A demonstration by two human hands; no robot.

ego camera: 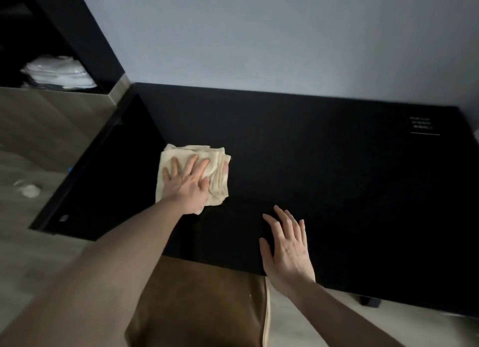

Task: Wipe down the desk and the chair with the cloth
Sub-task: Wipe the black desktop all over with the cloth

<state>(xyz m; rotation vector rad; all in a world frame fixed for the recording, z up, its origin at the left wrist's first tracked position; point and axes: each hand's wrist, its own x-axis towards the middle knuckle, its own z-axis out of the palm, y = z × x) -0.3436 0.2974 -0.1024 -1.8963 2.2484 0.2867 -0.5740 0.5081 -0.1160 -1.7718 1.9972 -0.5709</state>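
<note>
- Floor at 9 o'clock: small white object [28, 190] seen, blurred; not identifiable.
- Cloth [217, 173], folded, is laid on the surface [337, 165] near its left edge, at 10 o'clock from frame centre.
- Left hand [188, 183] is pressed flat on the cloth, fingers straight and spread; nothing is gripped.
- Risk: with only a flat palm on top, folds could be dragged loose or the cloth pushed off the left edge.
- Chair [202, 308], brown, is seen at 6 o'clock, tucked under the near edge; probably not yet wiped.
- Right hand [287, 251] is laid open on the surface at 5 o'clock, empty.
- Risk: prints could be left on the dark top by the bracing palm.
- Printed label [422, 125] at 2 o'clock: could be snagged or lifted by the cloth.
</note>
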